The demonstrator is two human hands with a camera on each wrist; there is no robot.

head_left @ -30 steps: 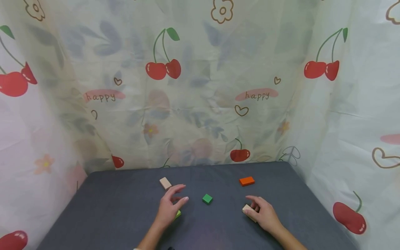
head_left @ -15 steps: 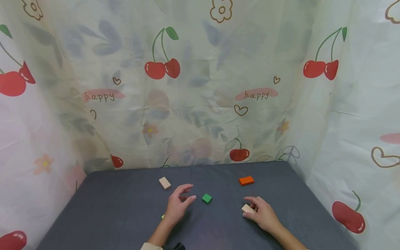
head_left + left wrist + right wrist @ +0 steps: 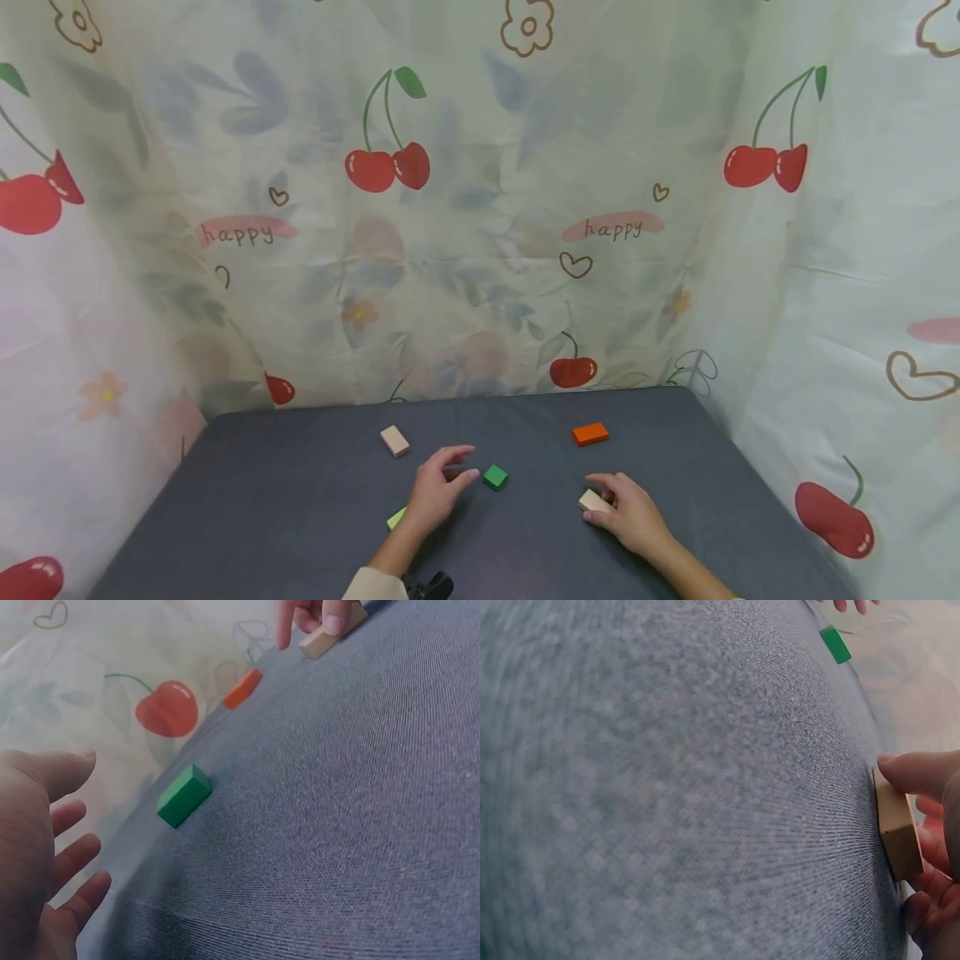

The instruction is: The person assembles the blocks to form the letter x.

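Resting on the table (image 3: 285, 500), a pale wooden block (image 3: 895, 814) is pinched between the thumb and fingers of the right hand (image 3: 633, 518). Near a green block (image 3: 495, 477) hovers the left hand (image 3: 435, 496) — fingers spread, slightly bent — while an orange block (image 3: 590, 434), a beige block (image 3: 394, 441) and a lime block (image 3: 396, 518) lie farther out.

A block (image 3: 495, 477) lies on the table (image 3: 540, 550) — right of the left hand (image 3: 437, 490).

2 pale blks (image 3: 394, 442) (image 3: 591, 502), 1 orng blk (image 3: 590, 434), 1 grn blk (image 3: 495, 477), 1 lime blk (image 3: 396, 518); 2 grips (image 3: 440, 492) (image 3: 633, 517); 1 tbl (image 3: 262, 500).
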